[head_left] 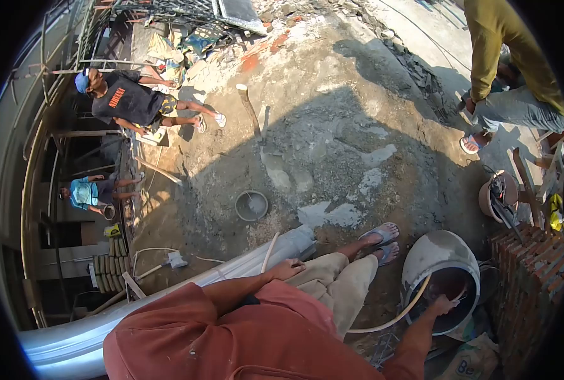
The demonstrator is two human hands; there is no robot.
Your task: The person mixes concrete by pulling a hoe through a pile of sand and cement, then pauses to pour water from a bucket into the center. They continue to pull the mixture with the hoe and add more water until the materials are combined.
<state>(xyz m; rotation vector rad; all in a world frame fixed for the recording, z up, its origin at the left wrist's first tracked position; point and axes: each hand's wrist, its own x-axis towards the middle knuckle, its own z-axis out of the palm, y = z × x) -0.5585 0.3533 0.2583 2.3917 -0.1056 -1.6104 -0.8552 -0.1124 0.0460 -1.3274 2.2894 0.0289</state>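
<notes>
My left hand (286,269) rests on the thigh of my beige trousers (326,278), its fingers curled in and nothing visible in them. Beside that forearm a pale hose (270,251) rises from behind my arm. On the right, my right hand (445,305) reaches into the mouth of a large grey drum (415,263), close to its dark, wet interior. Its fingers look closed, and I cannot tell what they hold. A yellowish hose (389,326) runs over the drum's rim near this hand. My sandalled feet (383,240) are beside the drum.
A silvery bundle (231,269) lies along my left. Round pan (251,206) on wet ground ahead; long-handled tool (249,111) beyond. Bricks (532,266), a tool-filled bucket (499,196) and a sack (472,364) are at right. Two people (127,98) stand left; another (510,76) bends at upper right.
</notes>
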